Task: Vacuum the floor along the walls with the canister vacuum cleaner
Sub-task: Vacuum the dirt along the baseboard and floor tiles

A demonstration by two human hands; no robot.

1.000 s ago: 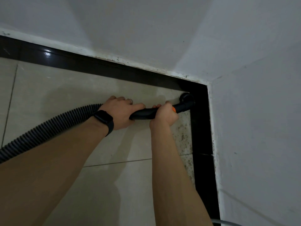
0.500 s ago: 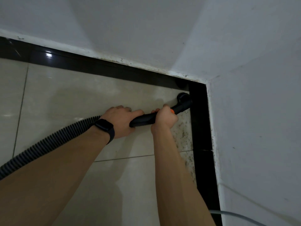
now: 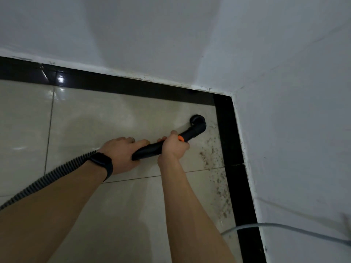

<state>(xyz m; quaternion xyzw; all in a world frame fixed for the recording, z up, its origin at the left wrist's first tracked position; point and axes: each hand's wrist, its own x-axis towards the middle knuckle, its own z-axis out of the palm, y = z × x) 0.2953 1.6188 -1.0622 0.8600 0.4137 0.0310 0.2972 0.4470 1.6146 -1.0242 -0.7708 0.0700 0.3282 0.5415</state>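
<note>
A black vacuum wand (image 3: pixel 150 149) with an orange button lies low over the beige tiled floor (image 3: pixel 81 120). Its round black nozzle (image 3: pixel 197 121) sits on the tile near the room's corner, a little off the black skirting. My right hand (image 3: pixel 173 146) grips the wand just behind the orange button. My left hand (image 3: pixel 122 154), with a black watch and a ring, holds the wand's rear end where the ribbed grey hose (image 3: pixel 47 179) joins. Dark specks of dirt (image 3: pixel 214 164) lie on the tile to the right of the nozzle.
Black skirting (image 3: pixel 232 149) runs along two white walls that meet at a corner (image 3: pixel 230 95). A grey cable (image 3: pixel 281 227) crosses the skirting at lower right. The canister itself is out of view.
The nozzle has pulled back from the corner skirting and now sits on the tile a little to the left. The view has shifted, bringing more floor and the cable into sight.
</note>
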